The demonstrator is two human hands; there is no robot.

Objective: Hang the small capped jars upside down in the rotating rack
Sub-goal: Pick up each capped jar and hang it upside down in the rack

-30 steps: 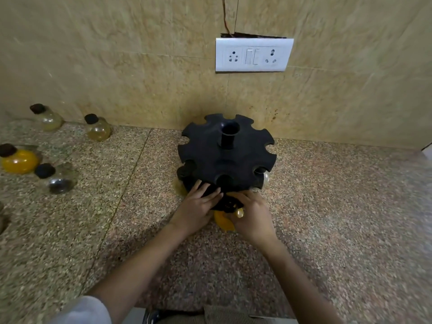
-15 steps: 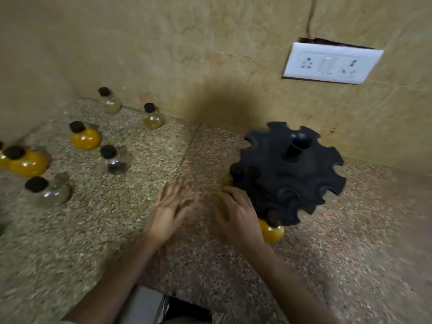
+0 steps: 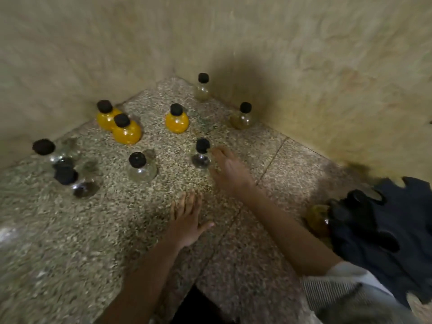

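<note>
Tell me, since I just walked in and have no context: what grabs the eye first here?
Three round glass jars with black caps and bright orange filling stand out in the counter's far left corner, among clear and pale ones. The right hand reaches for a clear black-capped jar mid-counter, fingers at its side, while the left hand hovers open nearer the camera. At the right edge sits the black notched rotating rack, a yellowish jar hanging at its rim.

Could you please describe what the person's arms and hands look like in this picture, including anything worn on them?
Both hands are bare: the left hand and the right hand show no gloves, rings or watch. Both forearms are uncovered. A pale sleeve with fine stripes, pushed up near the elbow, shows on the right arm only. No left sleeve is in view.
</note>
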